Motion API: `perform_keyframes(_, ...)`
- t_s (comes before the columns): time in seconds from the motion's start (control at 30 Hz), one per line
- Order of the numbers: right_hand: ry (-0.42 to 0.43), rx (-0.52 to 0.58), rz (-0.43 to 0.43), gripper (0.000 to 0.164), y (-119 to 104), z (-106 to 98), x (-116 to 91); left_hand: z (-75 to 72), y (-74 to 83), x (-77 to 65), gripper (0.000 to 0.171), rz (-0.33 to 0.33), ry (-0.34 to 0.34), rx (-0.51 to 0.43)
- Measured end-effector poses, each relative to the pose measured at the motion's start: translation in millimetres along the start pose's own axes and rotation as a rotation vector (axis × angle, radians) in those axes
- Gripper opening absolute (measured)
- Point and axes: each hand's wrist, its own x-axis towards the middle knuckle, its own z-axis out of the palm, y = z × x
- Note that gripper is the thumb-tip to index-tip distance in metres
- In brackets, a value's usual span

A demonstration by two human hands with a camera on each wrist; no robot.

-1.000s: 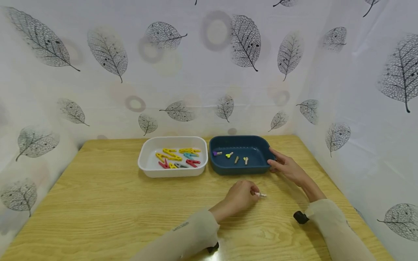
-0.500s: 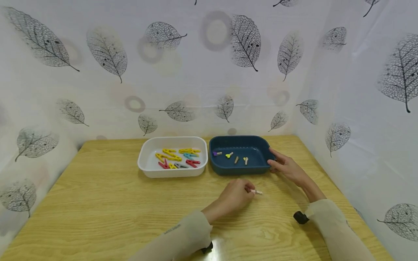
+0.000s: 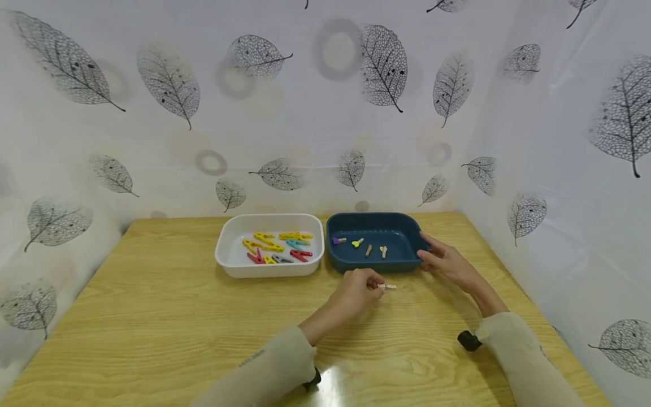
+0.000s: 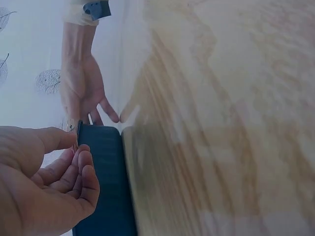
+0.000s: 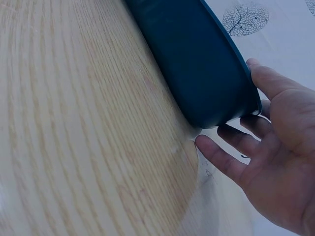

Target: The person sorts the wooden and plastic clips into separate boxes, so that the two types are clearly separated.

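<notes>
My left hand (image 3: 353,294) pinches a small pale clothespin (image 3: 387,286) between thumb and fingertips, just in front of the dark blue tray (image 3: 376,265). In the left wrist view, my fingers largely hide the clothespin. At the tray's right end, my right hand (image 3: 450,264) touches the rim and outer wall with extended fingers; in the right wrist view the thumb (image 5: 268,78) lies by the rim. Inside the tray are several mini clothespins: one with a purple top (image 3: 338,241), one with a yellow-green heart (image 3: 357,243), a plain brown one (image 3: 368,250) and a pale one (image 3: 383,252).
Beside the blue tray on its left stands a white tray (image 3: 269,271) with larger plastic clothespins, among them yellow (image 3: 264,246), red (image 3: 301,255), and teal (image 3: 297,243) ones. Both sit on a wood-grain table (image 3: 168,316), backed by a leaf-patterned curtain (image 3: 285,124).
My left hand has moved left and away from me, carrying the clothespin up close to the blue tray's front side. My right hand keeps its place at the tray's end.
</notes>
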Motion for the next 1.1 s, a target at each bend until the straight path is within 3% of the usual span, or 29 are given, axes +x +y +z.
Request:
perform_keyframes(0.37,0.003,0.005,0.000,0.070,1.9,-0.8,-0.2,-25.5,6.1,6.4,0.009,-0.020,0.060,0.005)
perform_keyframes(0.6,0.002,0.003,0.000,0.070,1.5,-0.6,-0.1,-40.2,8.1,15.7,0.009,-0.007,0.136,0.046)
perform_keyframes(0.93,-0.001,0.011,-0.018,0.070,4.7,-0.6,1.1,-44.3,5.5,35.1,0.014,-0.067,0.190,0.047)
perform_keyframes(1.1,0.013,-0.003,-0.006,0.070,4.4,0.0,1.3,-45.2,5.1,43.9,0.014,-0.061,0.218,0.051)
